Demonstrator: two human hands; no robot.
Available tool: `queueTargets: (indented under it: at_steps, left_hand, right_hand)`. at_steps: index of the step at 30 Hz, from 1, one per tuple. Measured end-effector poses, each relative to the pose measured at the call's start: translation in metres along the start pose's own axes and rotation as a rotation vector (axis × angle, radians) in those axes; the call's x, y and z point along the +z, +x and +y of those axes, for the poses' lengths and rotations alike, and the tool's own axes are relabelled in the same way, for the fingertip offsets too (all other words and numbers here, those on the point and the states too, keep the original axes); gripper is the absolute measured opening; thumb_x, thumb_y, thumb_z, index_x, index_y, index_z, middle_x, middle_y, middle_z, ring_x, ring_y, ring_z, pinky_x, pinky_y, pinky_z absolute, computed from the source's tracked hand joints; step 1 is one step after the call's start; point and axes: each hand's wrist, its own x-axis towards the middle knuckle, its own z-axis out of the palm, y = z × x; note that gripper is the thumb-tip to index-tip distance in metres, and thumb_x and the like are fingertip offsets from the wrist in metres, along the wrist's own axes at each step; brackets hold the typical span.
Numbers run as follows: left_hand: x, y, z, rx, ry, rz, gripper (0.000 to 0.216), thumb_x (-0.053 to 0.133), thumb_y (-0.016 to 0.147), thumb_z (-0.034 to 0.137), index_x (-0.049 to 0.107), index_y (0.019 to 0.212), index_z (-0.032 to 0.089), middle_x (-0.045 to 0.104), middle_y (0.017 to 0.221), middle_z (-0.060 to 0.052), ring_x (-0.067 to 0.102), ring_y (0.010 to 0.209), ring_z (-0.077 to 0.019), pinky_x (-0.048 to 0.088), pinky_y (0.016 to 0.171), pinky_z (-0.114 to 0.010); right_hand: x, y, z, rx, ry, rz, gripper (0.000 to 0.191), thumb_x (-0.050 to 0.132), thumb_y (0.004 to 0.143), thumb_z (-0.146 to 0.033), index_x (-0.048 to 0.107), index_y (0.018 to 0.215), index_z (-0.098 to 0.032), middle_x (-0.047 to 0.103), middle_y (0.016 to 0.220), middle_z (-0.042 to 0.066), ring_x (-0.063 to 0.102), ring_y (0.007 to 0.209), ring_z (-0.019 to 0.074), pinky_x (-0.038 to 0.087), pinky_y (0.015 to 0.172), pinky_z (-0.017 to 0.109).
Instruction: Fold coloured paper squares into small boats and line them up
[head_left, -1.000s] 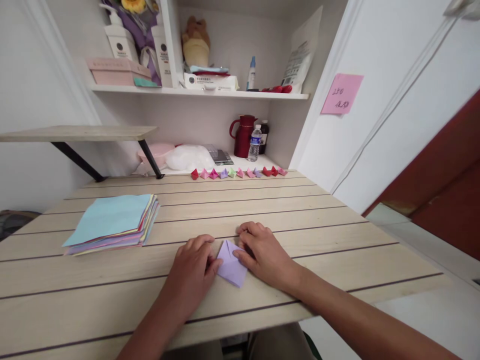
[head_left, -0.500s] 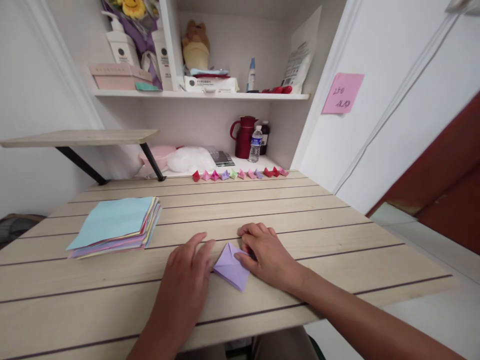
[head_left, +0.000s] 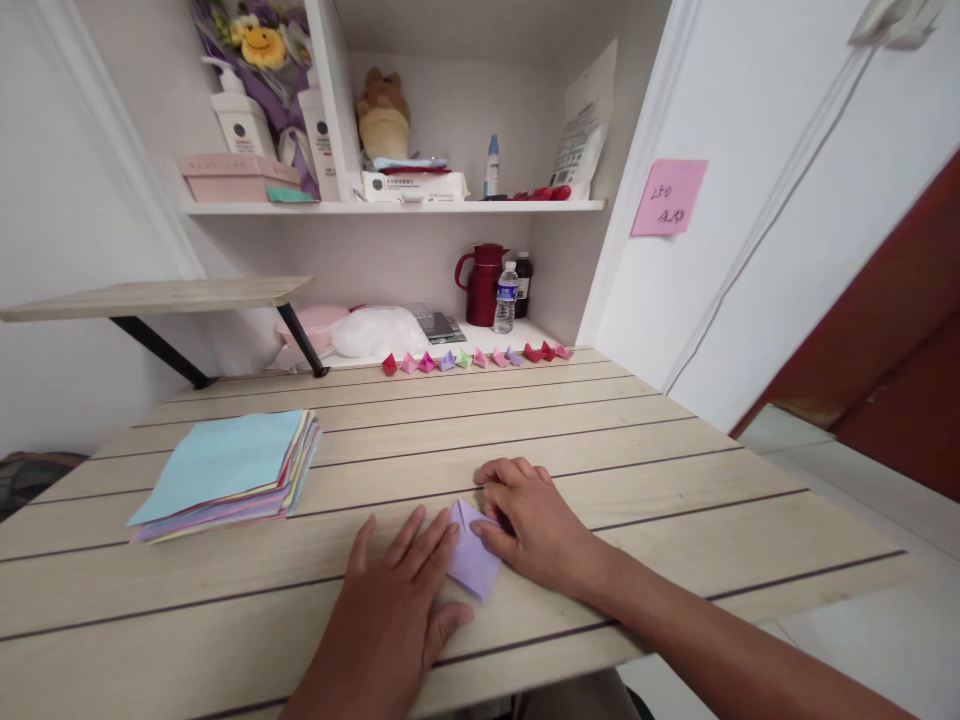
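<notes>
A small folded lilac paper (head_left: 474, 557) lies on the wooden table (head_left: 675, 480) near its front edge. My left hand (head_left: 394, 610) lies flat with fingers spread, its fingertips pressing the paper's left side. My right hand (head_left: 532, 525) has curled fingers pinching the paper's right upper edge against the table. A stack of coloured paper squares (head_left: 229, 462), light blue on top, sits to the left.
A row of several small folded paper pieces (head_left: 474, 356) lines the table's far edge. Behind it stand a red jug (head_left: 485, 283), a water bottle (head_left: 507, 297) and a white bag (head_left: 379, 331). A raised wooden shelf (head_left: 161, 296) juts over the left. A pink note (head_left: 668, 197) hangs on the wall.
My left hand has opened from a curled pinch and now lies flat on the paper's left side, shifted toward me. My right hand has stayed on the paper.
</notes>
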Motion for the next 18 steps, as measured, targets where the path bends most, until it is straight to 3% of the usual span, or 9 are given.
queueTargets:
  at_steps: [4,9,12,18]
  left_hand:
    - [-0.002,-0.002,0.005,0.014,0.084,0.05,0.047,0.059,0.089,0.034,0.055,0.136,0.026,0.048,0.149,-0.005,0.049,0.135,-0.0321,0.033,0.111,-0.064]
    - [0.005,-0.006,0.002,0.119,0.105,0.176,0.046,0.055,0.093,0.035,0.052,0.138,0.025,0.056,0.143,-0.004,0.055,0.13,-0.0267,0.012,0.12,-0.062]
    - [0.006,-0.006,0.001,0.104,0.033,0.119,0.047,0.052,0.095,0.038,0.049,0.141,0.028,0.057,0.142,-0.005,0.057,0.128,-0.0261,0.012,0.12,-0.064]
    - [-0.008,0.002,0.008,-0.083,-0.11,-0.126,0.049,0.054,0.093,0.037,0.046,0.141,0.04,0.048,0.15,-0.001,0.045,0.139,-0.0331,0.021,0.11,-0.077]
  right_hand:
    - [0.002,0.0,0.001,0.003,0.014,0.005,0.019,0.068,0.085,-0.028,0.054,0.074,-0.02,0.061,0.119,0.006,0.051,0.108,0.0266,0.037,0.088,0.045]
    - [0.002,0.001,0.002,0.01,0.036,0.006,0.019,0.068,0.084,-0.027,0.054,0.073,-0.02,0.062,0.119,0.005,0.051,0.109,0.0268,0.036,0.089,0.045]
    - [0.001,0.001,0.002,0.01,0.037,0.003,0.02,0.068,0.083,-0.028,0.054,0.073,-0.02,0.062,0.119,0.005,0.051,0.11,0.027,0.036,0.088,0.045]
    - [0.0,0.001,-0.001,0.037,0.035,0.001,0.019,0.069,0.083,-0.028,0.054,0.074,-0.02,0.062,0.118,0.005,0.053,0.107,0.0266,0.038,0.087,0.044]
